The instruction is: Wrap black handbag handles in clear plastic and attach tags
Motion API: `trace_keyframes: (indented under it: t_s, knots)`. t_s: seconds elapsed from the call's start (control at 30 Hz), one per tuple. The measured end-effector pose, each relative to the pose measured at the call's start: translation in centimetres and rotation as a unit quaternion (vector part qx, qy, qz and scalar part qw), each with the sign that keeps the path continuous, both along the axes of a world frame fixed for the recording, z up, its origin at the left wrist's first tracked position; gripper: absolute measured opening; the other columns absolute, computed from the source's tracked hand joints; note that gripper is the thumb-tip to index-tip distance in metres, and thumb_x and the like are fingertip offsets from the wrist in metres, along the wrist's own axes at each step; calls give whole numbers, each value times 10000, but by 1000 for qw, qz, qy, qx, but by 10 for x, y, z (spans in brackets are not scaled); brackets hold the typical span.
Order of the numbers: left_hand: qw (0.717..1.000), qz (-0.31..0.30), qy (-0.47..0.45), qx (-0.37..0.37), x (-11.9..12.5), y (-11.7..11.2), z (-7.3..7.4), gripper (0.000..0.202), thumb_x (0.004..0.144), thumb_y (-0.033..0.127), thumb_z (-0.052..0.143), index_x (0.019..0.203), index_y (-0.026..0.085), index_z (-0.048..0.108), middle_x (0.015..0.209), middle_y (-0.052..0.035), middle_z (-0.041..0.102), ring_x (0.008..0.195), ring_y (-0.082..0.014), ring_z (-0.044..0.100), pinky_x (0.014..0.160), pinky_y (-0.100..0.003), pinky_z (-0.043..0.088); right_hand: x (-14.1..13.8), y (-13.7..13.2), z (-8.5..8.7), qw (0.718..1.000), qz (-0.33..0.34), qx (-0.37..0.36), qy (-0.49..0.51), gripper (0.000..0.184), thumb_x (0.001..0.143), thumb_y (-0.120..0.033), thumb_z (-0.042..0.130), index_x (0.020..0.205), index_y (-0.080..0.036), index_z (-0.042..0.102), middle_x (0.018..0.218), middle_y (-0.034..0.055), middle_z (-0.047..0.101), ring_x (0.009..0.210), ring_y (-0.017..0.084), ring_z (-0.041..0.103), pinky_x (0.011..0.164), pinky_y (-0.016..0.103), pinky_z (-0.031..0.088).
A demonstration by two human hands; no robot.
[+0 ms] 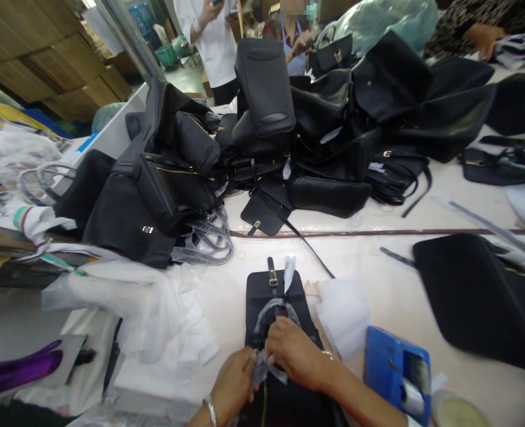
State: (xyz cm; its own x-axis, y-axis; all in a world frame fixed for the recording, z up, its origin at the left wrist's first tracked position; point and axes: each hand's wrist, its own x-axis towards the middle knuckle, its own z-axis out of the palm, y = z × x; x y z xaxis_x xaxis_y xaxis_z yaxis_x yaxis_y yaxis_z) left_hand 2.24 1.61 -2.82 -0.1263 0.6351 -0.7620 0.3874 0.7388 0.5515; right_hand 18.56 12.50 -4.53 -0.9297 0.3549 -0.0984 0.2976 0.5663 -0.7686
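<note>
At left, white sheets (142, 320) lie heaped on the table (355, 255). Near the middle, the left hand (236, 376) reaches up from below, wrist low, thumb and bent fingers pinching clear film (259, 370). Under both hands, the black bag (289, 404) lies on the table, its buckle (273, 280) away from the person. The step in hand seems to be working film about the handle (266, 307); the next move appears to call for a steady left pinch and small finger work. The right hand (292, 353) slants in from the right, back upward, fingers bunched and curled; their tips are hidden, so I cannot tell whether they pinch. Beyond it lie white paper (344, 311) and a blue box (380, 362).
</note>
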Motion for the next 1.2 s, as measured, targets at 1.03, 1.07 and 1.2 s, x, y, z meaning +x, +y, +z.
trace_keyframes:
  t_s: [1.03,1.07,1.2]
  knots:
    - [988,-100,119,-8,31,29,-14,277,891,252,348,736,195,569,594,-22,670,481,-141,594,473,-241,327,14,9,-26,998,-55,-18,-26,112,842,-151,544,817,-200,642,851,19,662,891,197,538,852,331,361]
    - [988,-100,118,-12,31,31,-15,268,886,238,349,739,194,569,590,-22,668,476,-142,593,468,-240,326,15,13,-26,997,-63,-19,-28,122,847,-144,537,843,-203,644,868,17,662,892,195,542,839,324,370]
    - [989,-99,111,-17,28,32,-13,320,924,257,289,809,190,580,620,-32,682,489,-141,605,473,-233,355,12,32,-24,994,-101,22,-27,287,879,-99,486,1108,-232,598,1015,27,641,936,191,548,806,297,396]
